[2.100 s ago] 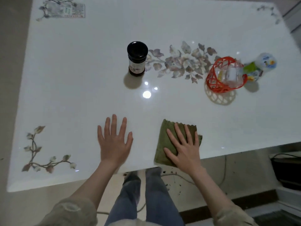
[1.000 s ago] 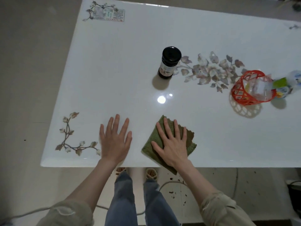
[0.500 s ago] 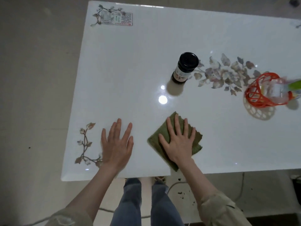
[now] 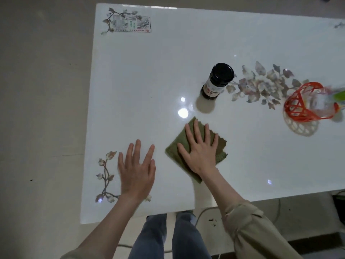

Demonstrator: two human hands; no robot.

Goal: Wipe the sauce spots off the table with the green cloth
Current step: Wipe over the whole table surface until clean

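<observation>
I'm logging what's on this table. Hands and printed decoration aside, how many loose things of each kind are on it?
Cloth: 1
Jar: 1
Basket: 1
Clear container in the basket: 1
Green item, cut off at the right edge: 1
Total: 5

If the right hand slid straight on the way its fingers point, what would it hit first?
Probably the dark bottle, standing ahead of the right hand, which lies flat on the green cloth. The fingers aim slightly left of it, so the hand might graze it or slip past.
</observation>
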